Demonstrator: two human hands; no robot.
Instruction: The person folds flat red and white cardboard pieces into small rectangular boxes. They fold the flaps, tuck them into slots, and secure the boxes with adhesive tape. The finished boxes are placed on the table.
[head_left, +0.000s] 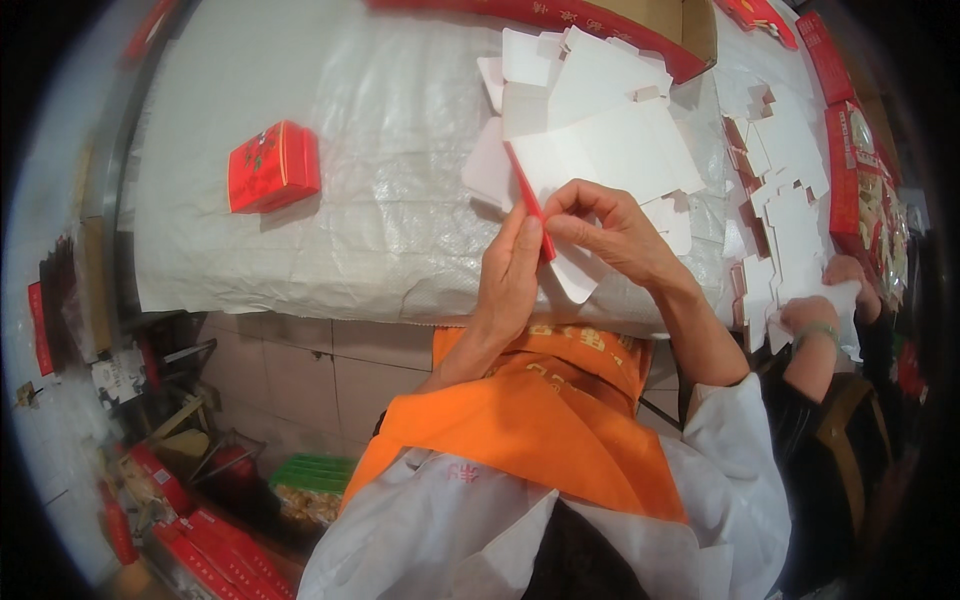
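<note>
Over the near edge of the table, a flat cardboard box blank is tilted up so that a narrow red strip of its outer side shows. My left hand pinches its lower left side, thumb against the red strip. My right hand is closed with thumb and forefinger at the same red edge. Just beyond lies a loose pile of white, unfolded box blanks, and how far the held piece overlaps them I cannot tell. Left of it, apart from both hands, sits a folded red box with a printed pattern.
An open red carton stands at the far edge. At the right, more white blanks lie near another person's hands, with red packages beyond. Red boxes and a green-edged crate are low at the left.
</note>
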